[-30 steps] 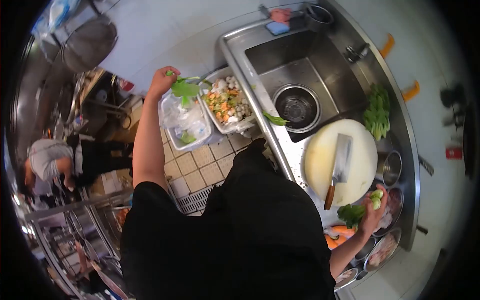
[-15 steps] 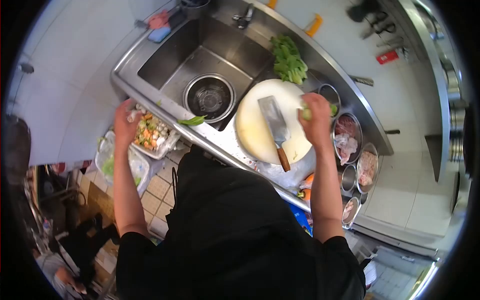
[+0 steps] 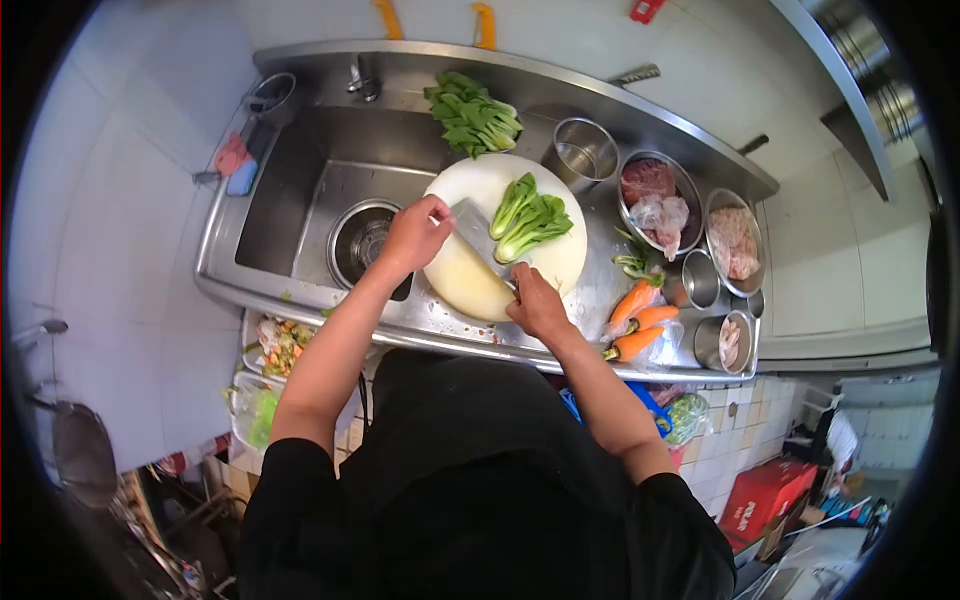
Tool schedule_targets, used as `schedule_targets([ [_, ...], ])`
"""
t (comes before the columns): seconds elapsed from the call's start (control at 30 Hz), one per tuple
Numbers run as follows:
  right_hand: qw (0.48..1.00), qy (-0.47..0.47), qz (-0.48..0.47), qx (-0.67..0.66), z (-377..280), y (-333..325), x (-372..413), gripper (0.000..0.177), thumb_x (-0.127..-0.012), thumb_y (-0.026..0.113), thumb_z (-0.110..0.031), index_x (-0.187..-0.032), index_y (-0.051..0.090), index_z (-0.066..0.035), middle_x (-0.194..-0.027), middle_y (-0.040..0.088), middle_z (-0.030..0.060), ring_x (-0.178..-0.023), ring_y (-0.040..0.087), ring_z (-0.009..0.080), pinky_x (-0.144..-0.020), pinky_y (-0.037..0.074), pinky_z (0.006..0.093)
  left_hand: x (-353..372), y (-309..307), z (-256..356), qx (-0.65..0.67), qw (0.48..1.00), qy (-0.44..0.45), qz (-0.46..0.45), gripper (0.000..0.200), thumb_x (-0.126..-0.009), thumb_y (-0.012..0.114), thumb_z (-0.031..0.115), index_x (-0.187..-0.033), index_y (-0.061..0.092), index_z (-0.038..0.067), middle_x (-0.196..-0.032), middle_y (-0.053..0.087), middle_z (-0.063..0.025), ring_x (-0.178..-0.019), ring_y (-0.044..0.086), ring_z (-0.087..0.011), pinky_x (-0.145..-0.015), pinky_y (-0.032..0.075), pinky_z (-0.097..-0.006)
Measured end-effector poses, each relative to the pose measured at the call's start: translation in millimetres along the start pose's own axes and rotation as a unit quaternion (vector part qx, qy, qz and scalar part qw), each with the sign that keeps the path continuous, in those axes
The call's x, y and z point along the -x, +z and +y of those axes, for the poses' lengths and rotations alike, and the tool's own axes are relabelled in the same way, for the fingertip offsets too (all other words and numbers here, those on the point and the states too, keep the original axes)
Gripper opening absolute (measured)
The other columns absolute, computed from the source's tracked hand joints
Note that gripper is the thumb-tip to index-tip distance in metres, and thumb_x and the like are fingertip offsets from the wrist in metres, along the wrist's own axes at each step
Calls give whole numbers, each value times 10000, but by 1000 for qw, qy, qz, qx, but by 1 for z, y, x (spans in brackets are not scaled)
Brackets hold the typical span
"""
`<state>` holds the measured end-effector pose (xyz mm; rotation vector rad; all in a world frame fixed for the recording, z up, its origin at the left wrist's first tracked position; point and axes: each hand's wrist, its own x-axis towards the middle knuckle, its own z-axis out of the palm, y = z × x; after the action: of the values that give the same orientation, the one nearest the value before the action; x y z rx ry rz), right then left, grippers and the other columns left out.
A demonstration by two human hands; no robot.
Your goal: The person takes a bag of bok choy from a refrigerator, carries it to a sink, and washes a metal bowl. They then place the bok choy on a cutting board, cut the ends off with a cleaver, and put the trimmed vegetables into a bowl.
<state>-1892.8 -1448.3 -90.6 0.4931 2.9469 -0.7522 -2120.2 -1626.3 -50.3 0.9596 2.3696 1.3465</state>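
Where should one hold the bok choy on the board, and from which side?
Hold the bok choy across its pale stalks, probably from the left, where the left hand is. The stalks lie bunched beside the cleaver, which the right hand grips; the leaves spread loose at the far end.

The cutting board [image 3: 462,283] is bare nearside; bok choy [image 3: 527,218] blocks beyond.

Black short-sleeved top; forearms, left hand [image 3: 415,235] and right hand [image 3: 537,305] bare.
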Motion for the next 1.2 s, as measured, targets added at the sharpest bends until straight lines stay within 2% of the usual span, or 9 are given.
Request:
schedule_targets([
  [0.13,982,87,-6,-170,-29,-36,31,493,-846,649,-112,-1294,452,-56,-1008,697,300,-910,687,504,-856,525,569,-63,21,1,-27,999,28,19,121,-978,731,152,-1038,725,47,-882,757,-64,-781,702,-174,-757,573,-334],
  [0.33,944,132,-31,-301,4,-77,129,474,-886,678,-104,-1323,502,-54,-868,697,175,-741,691,307,-722,549,440,-101,47,-12,-48,995,-22,81,142,-973,748,196,-1004,727,59,-898,769,-86,-808,733,-210,-772,580,-352],
  [0.6,903,236,75,-352,25,-84,183,352,-1015,673,-91,-1356,593,-46,-831,677,65,-699,631,99,-636,515,319,-89,125,-28,-128,971,-54,-196,397,-843,851,336,-1020,629,59,-970,749,-162,-889,735,-369,-849,579,-440],
  [0.73,934,136,-13,-330,18,-62,161,322,-1067,640,-174,-1360,601,-47,-844,695,208,-729,683,298,-727,541,396,-41,96,-46,89,959,-249,-106,295,-851,797,97,-1057,598,23,-943,683,-119,-868,737,-237,-750,637,-368],
  [0.77,947,126,-34,-294,8,-68,152,338,-1076,613,-219,-1375,594,-62,-908,701,293,-832,702,459,-794,555,483,-31,102,-61,169,956,-228,-70,277,-857,774,20,-1058,584,7,-939,647,-87,-867,710,-175,-718,655,-339],
  [0.87,974,113,31,-194,5,-48,136,344,-1072,601,-217,-1376,583,-56,-958,715,317,-919,698,517,-827,547,558,-3,124,-74,307,922,-234,-18,286,-865,777,34,-1070,579,10,-960,638,-90,-844,695,-169,-700,651,-339],
  [0.93,979,130,38,-151,1,-48,131,330,-1068,588,-206,-1355,576,-43,-979,715,333,-947,681,542,-834,525,604,8,126,-72,251,944,-214,-26,282,-866,767,16,-1082,586,9,-976,645,-117,-882,706,-212,-734,634,-353],
  [1.0,980,149,61,-117,-2,-49,126,294,-1068,573,-198,-1306,564,-26,-948,712,329,-933,684,540,-815,522,608,17,105,-43,-76,997,-27,-19,280,-866,759,20,-1096,600,13,-1043,645,-152,-940,710,-298,-836,608,-410],
  [1.2,985,117,20,-124,-12,-43,109,232,-1052,558,-168,-1223,518,-16,-897,698,314,-896,688,526,-788,519,613,35,84,-41,-12,994,77,-76,335,-900,739,62,-1226,672,30,-1224,624,-178,-1088,687,-366,-976,559,-470],
])
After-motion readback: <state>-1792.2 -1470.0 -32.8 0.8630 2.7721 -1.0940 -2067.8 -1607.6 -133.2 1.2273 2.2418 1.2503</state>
